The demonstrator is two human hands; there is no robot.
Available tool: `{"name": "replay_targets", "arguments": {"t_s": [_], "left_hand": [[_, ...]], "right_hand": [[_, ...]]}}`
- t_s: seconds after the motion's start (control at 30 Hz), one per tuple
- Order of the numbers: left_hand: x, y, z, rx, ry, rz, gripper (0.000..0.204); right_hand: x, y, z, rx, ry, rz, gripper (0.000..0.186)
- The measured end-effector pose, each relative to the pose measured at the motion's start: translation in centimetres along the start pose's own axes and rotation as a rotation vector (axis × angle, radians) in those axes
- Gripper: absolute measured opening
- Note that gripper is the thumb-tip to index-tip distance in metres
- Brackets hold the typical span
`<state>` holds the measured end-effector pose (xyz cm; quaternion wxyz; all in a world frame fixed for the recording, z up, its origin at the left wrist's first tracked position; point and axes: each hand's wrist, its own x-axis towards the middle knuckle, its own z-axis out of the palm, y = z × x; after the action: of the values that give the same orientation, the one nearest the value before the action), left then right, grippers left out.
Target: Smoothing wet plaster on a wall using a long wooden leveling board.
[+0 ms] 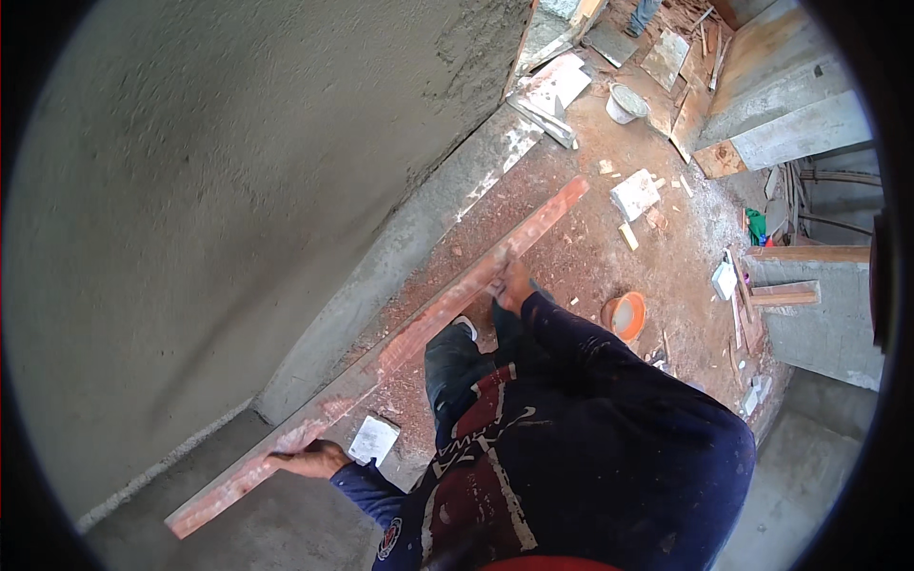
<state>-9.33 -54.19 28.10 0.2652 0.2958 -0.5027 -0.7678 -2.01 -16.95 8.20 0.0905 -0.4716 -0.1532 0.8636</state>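
Note:
A long reddish wooden board (419, 338), smeared with pale dried mortar, runs diagonally from lower left to upper middle. My left hand (312, 461) grips it toward its lower-left end; some fingers are hidden behind the wood. Further up, my right hand (514, 285) is closed on the board's near edge. The board lies between my body and a grey plastered wall (219, 171), which has a rougher patch near its upper right. From this angle I cannot tell whether the board touches the wall.
A white slab piece (373, 440) lies near my left forearm. On the dusty reddish floor (590, 247) stand an orange bucket (625, 316) and, further off, a white bucket (625, 103). A broken white block (636, 195) and wood scraps are scattered around. Another person's leg (644, 17) shows at the top.

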Motion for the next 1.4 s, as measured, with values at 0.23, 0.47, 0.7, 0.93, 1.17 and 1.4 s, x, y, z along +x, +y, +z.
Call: {"name": "replay_targets", "arguments": {"t_s": [0.23,0.47,0.7,0.93,1.17,1.4], "left_hand": [[-0.8,-8.4,5.3,-0.041,0.03,-0.18,0.058],[-1.3,-21.6,11.4,-0.106,0.055,-0.155,0.062],[0.9,-34.9,14.7,-0.134,0.064,-0.167,0.071],[5.9,-51.4,11.0,-0.085,0.136,-0.17,0.067],[13.1,-60.3,1.4,0.637,-0.363,0.378,0.055],[10.4,-62.9,10.6,-0.02,0.231,-0.117,0.067]], "right_hand": [[3.6,-12.1,2.3,0.145,-0.119,-0.257,0.057],[20.3,-21.0,-1.1,-0.047,0.191,-0.334,0.074],[33.0,-24.6,0.5,0.225,0.001,-0.309,0.069],[44.7,-27.4,-4.7,0.077,-0.317,-0.522,0.073],[55.0,-22.7,-6.4,-0.34,0.059,-0.617,0.072],[55.9,-25.3,-5.3,-0.352,0.077,-0.674,0.064]]}}
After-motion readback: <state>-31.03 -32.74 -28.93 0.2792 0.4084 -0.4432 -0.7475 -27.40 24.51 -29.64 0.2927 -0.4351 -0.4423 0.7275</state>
